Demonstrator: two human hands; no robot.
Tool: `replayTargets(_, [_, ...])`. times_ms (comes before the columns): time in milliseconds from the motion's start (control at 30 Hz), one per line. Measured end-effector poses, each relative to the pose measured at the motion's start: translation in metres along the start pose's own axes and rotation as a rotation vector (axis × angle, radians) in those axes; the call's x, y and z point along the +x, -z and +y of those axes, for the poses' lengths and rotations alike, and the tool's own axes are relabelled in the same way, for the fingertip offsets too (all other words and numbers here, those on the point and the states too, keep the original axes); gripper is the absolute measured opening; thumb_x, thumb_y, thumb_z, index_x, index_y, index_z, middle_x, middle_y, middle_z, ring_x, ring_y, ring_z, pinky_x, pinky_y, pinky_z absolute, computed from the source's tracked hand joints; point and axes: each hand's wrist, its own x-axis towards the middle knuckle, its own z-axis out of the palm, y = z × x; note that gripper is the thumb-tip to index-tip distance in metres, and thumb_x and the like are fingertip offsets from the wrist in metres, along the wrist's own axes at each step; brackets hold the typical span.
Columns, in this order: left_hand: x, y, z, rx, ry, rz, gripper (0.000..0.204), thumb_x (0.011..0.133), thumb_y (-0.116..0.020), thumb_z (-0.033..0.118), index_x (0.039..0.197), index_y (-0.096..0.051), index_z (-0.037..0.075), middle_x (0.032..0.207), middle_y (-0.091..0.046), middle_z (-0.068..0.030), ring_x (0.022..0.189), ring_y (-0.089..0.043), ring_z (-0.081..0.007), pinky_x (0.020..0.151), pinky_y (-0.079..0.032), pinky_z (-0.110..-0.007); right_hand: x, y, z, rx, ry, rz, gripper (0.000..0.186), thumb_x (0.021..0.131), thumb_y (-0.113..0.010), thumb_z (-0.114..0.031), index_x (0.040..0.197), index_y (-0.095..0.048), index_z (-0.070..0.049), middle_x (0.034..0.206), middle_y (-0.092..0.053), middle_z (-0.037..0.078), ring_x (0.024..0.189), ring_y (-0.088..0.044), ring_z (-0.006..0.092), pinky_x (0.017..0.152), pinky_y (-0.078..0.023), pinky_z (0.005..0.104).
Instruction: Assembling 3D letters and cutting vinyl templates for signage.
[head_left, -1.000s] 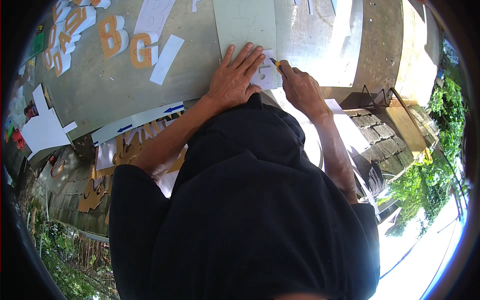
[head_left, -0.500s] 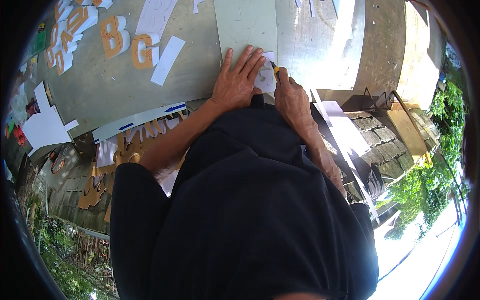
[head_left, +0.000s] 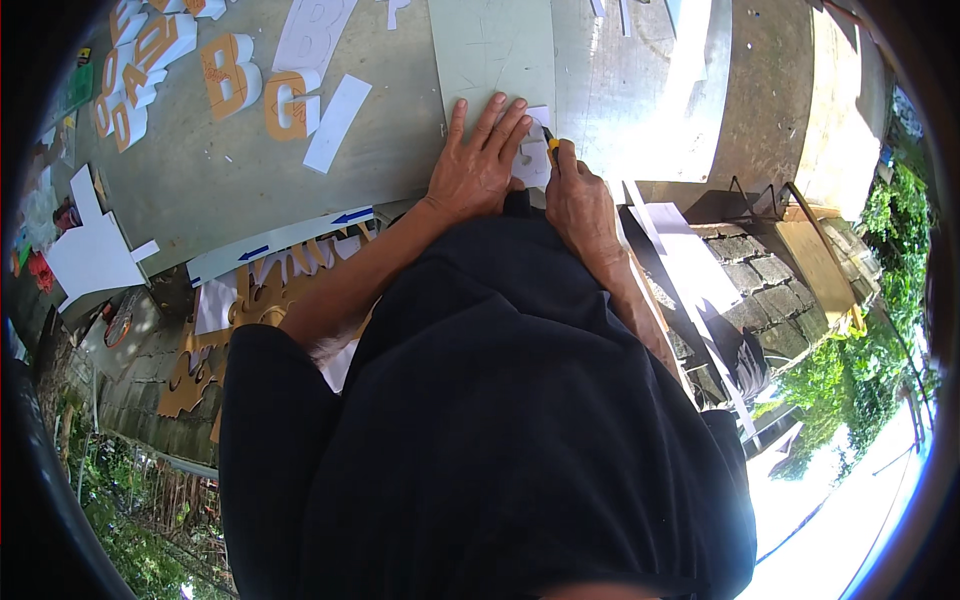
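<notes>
My left hand (head_left: pixel 474 165) lies flat with fingers spread. It presses on a small white sheet (head_left: pixel 536 172) with a curved cutout shape, near the table's front edge. My right hand (head_left: pixel 582 205) is closed around a utility knife with a yellow-and-black body (head_left: pixel 553 147). The knife's tip meets or hovers just over the sheet's right side; which of the two I cannot tell. Beneath the sheet and my left fingers is a pale grey-green board (head_left: pixel 492 50). My left hand partly covers the sheet.
On the grey table (head_left: pixel 390 130), white-sided letter blocks with tan faces (head_left: pixel 230 75) stand at the left, beside a white strip (head_left: pixel 337 123). A white panel (head_left: pixel 640 110) lies to the right. Below the front edge are tan cutout offcuts (head_left: pixel 265 295) and long white strips (head_left: pixel 690 300).
My right hand and the knife have shifted slightly down and left along the sheet. My left hand stays nearly in place, still pressing flat.
</notes>
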Motion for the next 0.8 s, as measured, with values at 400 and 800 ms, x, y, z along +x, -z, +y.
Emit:
replayTargets(400, [0.0016,0.0001,0.0001,-0.021,0.007,-0.01,0.093,0.079,-0.082,0.045,0.154,-0.045,0.005,0.169,-0.03,-0.0089,0.159,-0.02,-0.0302,0.123,-0.016,-0.068,-0.0032,-0.0017,-0.0011,-0.021,-0.032,-0.022,0.04,0.091,-0.06,0.0,0.127,-0.044,0.005,0.081,-0.066,0.026,0.069,-0.071,0.0454,0.057,-0.058,0.0524])
replayTargets(800, [-0.0003,-0.0004,0.0018,-0.018,0.004,0.001,0.093,0.079,-0.082,0.045,0.154,-0.046,0.004,0.169,-0.03,-0.0096,0.16,-0.018,-0.0312,0.123,-0.016,-0.069,-0.0056,-0.0046,0.0002,-0.043,-0.024,-0.005,0.039,0.091,-0.06,-0.001,0.127,-0.044,0.004,0.08,-0.067,0.025,0.068,-0.071,0.0446,0.056,-0.057,0.0517])
